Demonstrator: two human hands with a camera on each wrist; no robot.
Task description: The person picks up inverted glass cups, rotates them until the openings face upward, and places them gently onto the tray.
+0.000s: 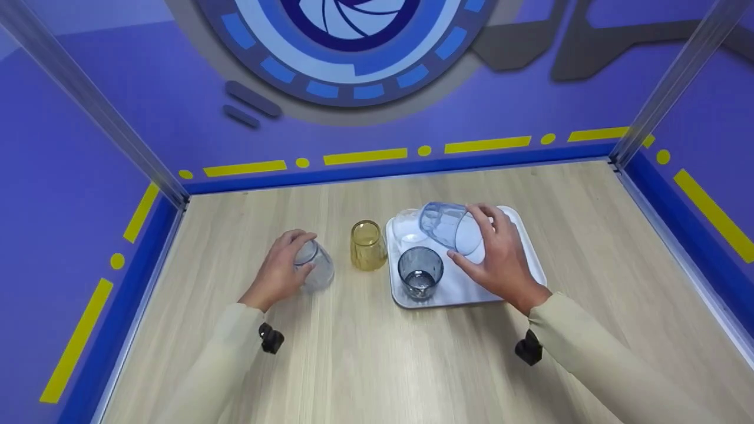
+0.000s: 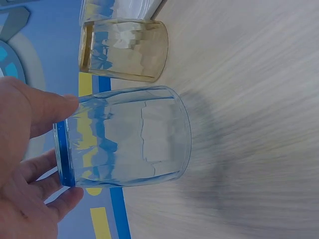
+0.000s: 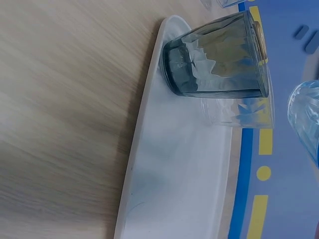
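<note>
My left hand [image 1: 296, 252] grips a clear glass [image 1: 317, 271] by its rim from above; the glass stands on the wooden table left of centre. In the left wrist view the fingers [image 2: 47, 112] curl round the rim of that clear glass [image 2: 129, 142]. My right hand [image 1: 465, 232] holds a pale blue glass [image 1: 443, 224], tilted on its side, in the air over the white tray [image 1: 518, 247]. A dark grey glass [image 1: 420, 272] and a second clear glass [image 1: 407, 227] stand on the tray. The blue glass [image 3: 306, 112] shows at the right wrist view's edge.
A yellow glass [image 1: 368, 244] stands on the table between the left hand's glass and the tray, close to the tray's left rim. Purple walls with a blue base strip [image 1: 400, 168] close off the table at the back and both sides.
</note>
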